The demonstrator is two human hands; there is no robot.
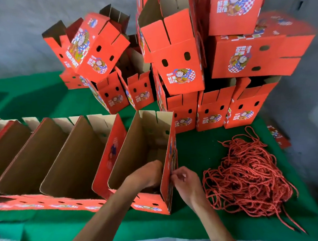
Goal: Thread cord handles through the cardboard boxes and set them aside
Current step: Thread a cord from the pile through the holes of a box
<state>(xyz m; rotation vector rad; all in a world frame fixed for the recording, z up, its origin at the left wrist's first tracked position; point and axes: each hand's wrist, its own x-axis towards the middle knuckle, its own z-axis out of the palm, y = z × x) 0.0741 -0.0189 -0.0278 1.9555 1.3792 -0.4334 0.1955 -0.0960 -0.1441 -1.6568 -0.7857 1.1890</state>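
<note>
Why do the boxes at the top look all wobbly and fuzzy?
In the head view, the wide lens bends the edges, so the stacked boxes lean and smear at top right; the middle, around the hands (left hand, right hand) and the cord pile, looks sharper; the light is soft, with no glare.

Both forearms are bare from the near edge of the view up to the wrists, with no sleeve showing. The left hand (148, 174) and right hand (184, 182) are bare too, without gloves, rings or a watch.
</note>
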